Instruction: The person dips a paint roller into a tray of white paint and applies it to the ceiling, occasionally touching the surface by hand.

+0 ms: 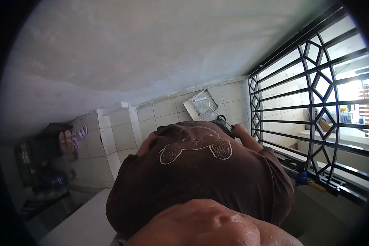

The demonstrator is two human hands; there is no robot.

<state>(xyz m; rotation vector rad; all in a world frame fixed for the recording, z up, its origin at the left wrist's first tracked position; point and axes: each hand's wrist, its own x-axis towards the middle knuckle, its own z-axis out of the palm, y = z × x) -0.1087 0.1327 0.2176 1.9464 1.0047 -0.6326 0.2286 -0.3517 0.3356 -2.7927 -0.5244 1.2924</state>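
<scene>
On the tiled floor ahead lies a paint tray [189,107], its inside smeared with pale paint. A paint roller [200,99] rests in it, and its thin wire frame runs back towards my body. My right hand [239,131] is closed at the near end of that frame, around the black handle, which is partly hidden. On the other side, my left hand [152,136] is close against the front of my dark shirt, near my lap. Its fingers are hidden by the shirt, so what it touches does not show.
A pale, patchy wall [127,49] rises ahead. To the right stands a black metal grille [311,88], with a yellow-handled tool [315,187] by its lower edge. White-edged steps [106,137] lie left, with purple sandals [80,133] and pinkish slippers [65,141] beyond.
</scene>
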